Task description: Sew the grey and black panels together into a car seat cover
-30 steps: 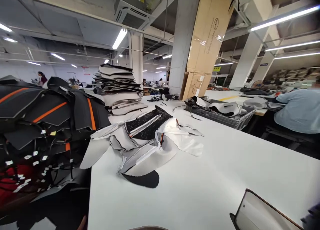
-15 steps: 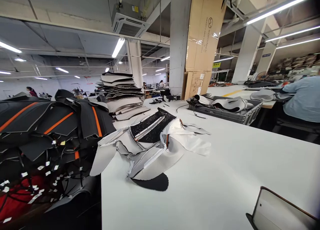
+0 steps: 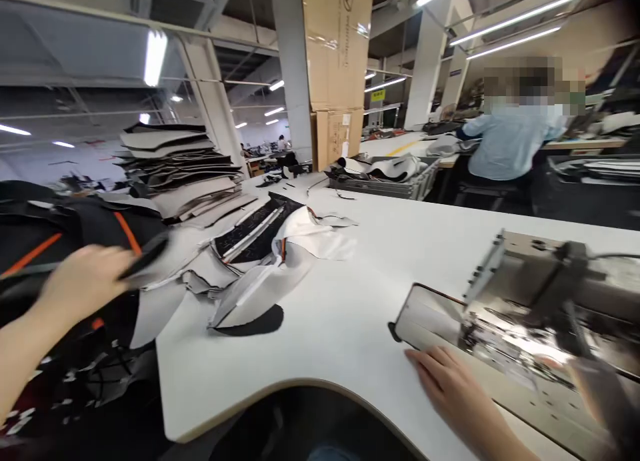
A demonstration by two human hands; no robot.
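Note:
On the left, my left hand (image 3: pixel 87 281) is blurred, its fingers closed on a dark-edged fabric piece (image 3: pixel 146 255) beside the pile of black panels (image 3: pixel 95 214) with orange stripes. My right hand (image 3: pixel 450 381) lies on the white table by the sewing machine (image 3: pixel 530 314), fingers stretched out and holding nothing. Just beyond its fingertips is the machine's light-coloured flat plate (image 3: pixel 430 314). Between my hands, a sewn grey, white and black fabric assembly (image 3: pixel 260 274) lies crumpled, with a black rounded flap at its near end.
A tall stack of grey and black cut pieces (image 3: pixel 185 167) stands behind the panels. Farther back are a grey crate (image 3: pixel 395 181) with fabric and a tall cardboard box (image 3: pixel 335 67). A person in light blue (image 3: pixel 505 141) sits at the right. The table's front edge (image 3: pixel 300 382) curves inward.
The view has swung right and down, bringing the sewing machine and the table's curved edge into sight. Both my hands have come into view, the left one with the fabric piece.

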